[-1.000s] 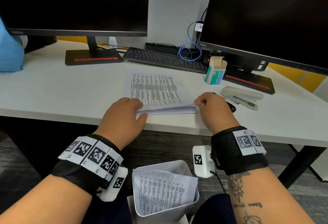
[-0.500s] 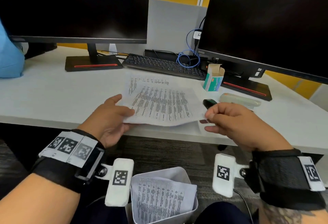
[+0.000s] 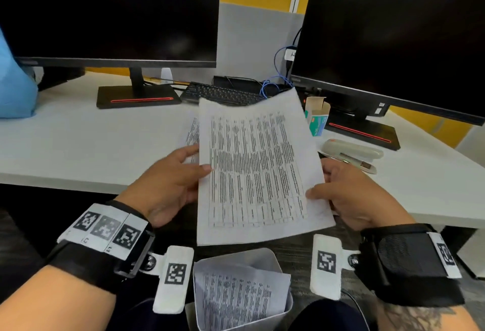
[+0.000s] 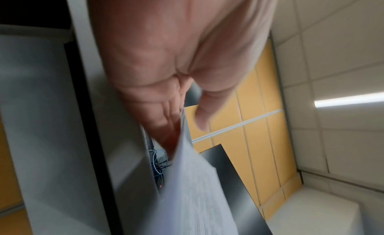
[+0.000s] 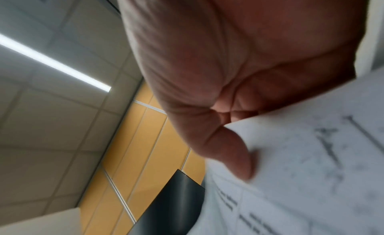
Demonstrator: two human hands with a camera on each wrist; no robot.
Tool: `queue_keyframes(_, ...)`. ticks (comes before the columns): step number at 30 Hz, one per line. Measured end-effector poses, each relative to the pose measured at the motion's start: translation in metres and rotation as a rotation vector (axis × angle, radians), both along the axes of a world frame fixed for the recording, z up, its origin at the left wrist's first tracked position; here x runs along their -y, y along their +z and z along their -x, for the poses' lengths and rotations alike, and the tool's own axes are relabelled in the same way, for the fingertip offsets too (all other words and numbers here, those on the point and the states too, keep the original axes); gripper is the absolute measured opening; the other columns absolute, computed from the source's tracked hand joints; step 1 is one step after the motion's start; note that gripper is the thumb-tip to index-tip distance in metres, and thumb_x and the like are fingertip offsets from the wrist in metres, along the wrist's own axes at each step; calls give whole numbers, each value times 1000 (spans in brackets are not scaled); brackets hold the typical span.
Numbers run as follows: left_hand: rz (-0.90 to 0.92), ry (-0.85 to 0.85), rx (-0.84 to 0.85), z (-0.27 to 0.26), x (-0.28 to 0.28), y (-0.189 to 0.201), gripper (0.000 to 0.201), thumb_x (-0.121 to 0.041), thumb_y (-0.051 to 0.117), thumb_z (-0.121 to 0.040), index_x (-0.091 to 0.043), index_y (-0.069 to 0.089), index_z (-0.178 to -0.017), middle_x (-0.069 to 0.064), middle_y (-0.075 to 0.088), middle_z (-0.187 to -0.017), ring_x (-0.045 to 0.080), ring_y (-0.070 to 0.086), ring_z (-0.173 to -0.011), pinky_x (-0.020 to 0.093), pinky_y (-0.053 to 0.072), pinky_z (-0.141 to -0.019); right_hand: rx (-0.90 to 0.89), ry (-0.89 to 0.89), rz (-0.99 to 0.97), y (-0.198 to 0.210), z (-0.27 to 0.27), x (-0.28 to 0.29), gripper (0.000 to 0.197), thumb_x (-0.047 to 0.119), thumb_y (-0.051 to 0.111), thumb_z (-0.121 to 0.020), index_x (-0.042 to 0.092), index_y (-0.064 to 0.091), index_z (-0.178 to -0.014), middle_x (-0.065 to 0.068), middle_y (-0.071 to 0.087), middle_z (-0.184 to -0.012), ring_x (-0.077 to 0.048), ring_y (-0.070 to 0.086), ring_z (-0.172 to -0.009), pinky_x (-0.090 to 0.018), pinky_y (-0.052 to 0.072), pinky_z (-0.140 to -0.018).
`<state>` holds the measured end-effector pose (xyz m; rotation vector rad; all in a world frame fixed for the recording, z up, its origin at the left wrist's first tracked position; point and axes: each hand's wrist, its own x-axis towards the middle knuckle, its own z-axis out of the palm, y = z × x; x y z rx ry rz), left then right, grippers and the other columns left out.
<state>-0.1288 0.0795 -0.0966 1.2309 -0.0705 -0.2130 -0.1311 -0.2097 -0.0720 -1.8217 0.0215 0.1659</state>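
Observation:
A printed sheet of paper with dense columns of text is held up, tilted, above the near edge of the white desk. My left hand pinches its left edge, thumb on top; the left wrist view shows the paper between thumb and fingers. My right hand pinches the lower right edge, and its thumb presses on the sheet. More printed paper lies on the desk behind the left hand.
A white bin holding printed paper sits on the floor between my wrists. On the desk: a beige stapler, a small staple box, a keyboard, two dark monitors and a blue object at far left.
Both hands lifted the top sheet off the stack on the desk, raised it toward me and turned it upright. The right hand changed from a corner pinch to holding the right edge.

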Motion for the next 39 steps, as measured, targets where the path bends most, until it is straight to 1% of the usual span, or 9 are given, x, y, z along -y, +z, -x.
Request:
queue_keyframes(7,-213,63,139,7,9,5,47,19,50,-87,-8,57,-125,14,72,-112,28,68,-106,43,57,-88,157,-136,-48,-10,-8,-1,27,6,69,-86,12,65,-112,-6,74,-107,-26,70,-100,-53,52,-94)
queue_keyframes(14,-149,248,239,10,17,13,26,-11,57,-93,-15,64,-118,7,73,-112,24,70,-103,44,55,-88,137,-88,-44,-16,-5,-5,22,6,66,-89,11,69,-109,-6,75,-104,-26,70,-100,-51,52,-94)
queue_keyframes(17,-190,329,272,9,16,15,22,-8,58,-94,-14,67,-113,6,75,-105,24,72,-96,45,55,-86,416,-369,182,2,1,-7,11,21,61,-94,23,71,-97,3,72,-99,-17,67,-94,-33,55,-81)
queue_keyframes(20,-283,336,295,9,17,11,21,-2,62,-90,-17,67,-103,4,76,-97,24,73,-90,47,58,-81,559,-560,602,19,-7,-3,25,25,53,-98,21,70,-116,-1,66,-120,-14,57,-106,-23,45,-82)
queue_keyframes(23,-317,308,304,14,22,7,18,-3,61,-91,-17,66,-101,4,77,-94,24,73,-89,43,60,-77,367,-462,886,14,-31,2,33,30,55,-96,21,64,-127,-5,62,-130,-25,55,-119,-37,43,-100)
queue_keyframes(27,-342,337,307,17,24,4,9,-17,62,-93,-14,70,-94,7,76,-88,27,73,-83,51,58,-81,153,-403,1002,-5,-44,1,33,41,60,-92,15,67,-111,-5,63,-90,-25,56,-83,-32,43,-73)
queue_keyframes(33,-392,319,319,19,23,7,11,-12,58,-95,-17,66,-101,4,77,-87,23,74,-82,44,60,-76,168,-548,811,-7,-40,6,33,42,58,-92,10,62,-103,-6,58,-81,-25,52,-75,-30,39,-68)
queue_keyframes(37,-447,329,343,21,25,10,7,-14,61,-94,-15,68,-94,6,76,-81,26,73,-76,44,61,-70,435,-607,184,21,-17,3,27,35,60,-92,14,52,-107,3,57,-82,-14,58,-76,-26,42,-59)
queue_keyframes(39,-509,333,379,23,30,13,10,-20,63,-93,-14,67,-85,7,74,-77,28,71,-73,49,59,-70,482,-552,-132,34,-8,-7,27,31,62,-90,18,48,-110,-3,63,-94,-22,64,-95,-31,53,-73)
